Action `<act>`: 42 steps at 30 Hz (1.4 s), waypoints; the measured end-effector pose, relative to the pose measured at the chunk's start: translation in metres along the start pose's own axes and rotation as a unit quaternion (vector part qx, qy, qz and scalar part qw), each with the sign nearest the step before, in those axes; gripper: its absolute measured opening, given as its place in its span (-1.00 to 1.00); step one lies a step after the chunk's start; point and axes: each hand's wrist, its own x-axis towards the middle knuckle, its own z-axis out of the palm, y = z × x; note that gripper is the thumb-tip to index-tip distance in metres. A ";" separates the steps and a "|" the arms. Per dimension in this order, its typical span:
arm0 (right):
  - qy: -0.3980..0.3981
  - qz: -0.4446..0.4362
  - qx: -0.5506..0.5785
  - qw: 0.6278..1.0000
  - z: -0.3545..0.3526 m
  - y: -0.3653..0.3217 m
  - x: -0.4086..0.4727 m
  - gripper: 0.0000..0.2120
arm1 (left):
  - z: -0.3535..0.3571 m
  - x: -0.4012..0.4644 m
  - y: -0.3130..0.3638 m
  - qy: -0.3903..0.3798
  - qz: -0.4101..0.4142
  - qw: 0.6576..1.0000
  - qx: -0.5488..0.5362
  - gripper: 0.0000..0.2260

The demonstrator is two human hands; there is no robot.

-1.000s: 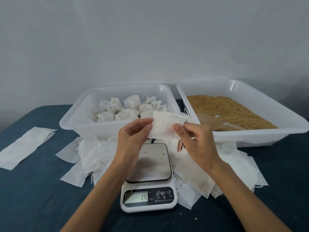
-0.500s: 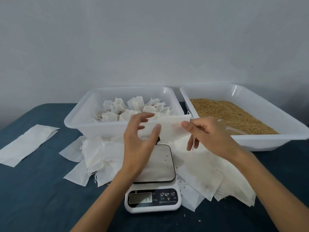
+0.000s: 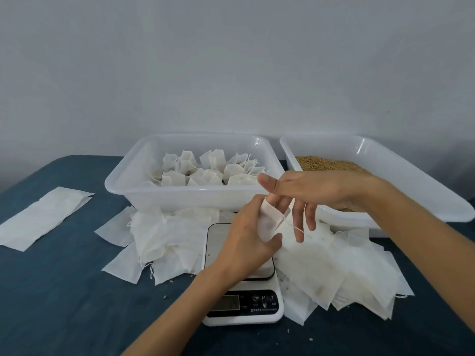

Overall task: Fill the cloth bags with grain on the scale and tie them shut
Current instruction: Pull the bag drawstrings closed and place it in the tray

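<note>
Both hands have dropped over the scale (image 3: 241, 299), left hand (image 3: 246, 242) pinching an empty bag (image 3: 268, 222) open around right fingers (image 3: 299, 227); tied bags (image 3: 205, 170) done, plenty left.

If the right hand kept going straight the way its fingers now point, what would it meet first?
The right hand points left and down, its fingers entering the cloth bag held by the left hand. It would likely meet the bag's inside first, though depth is unclear.

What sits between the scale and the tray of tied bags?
Head view: loose empty cloth bags heaped on the blue table, between the scale and tray of tied bags.
</note>
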 end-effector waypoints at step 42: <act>0.439 0.363 -0.276 0.774 -0.109 0.243 0.000 -0.73 | -0.011 0.013 -0.025 0.061 -0.077 0.980 -0.175 -0.79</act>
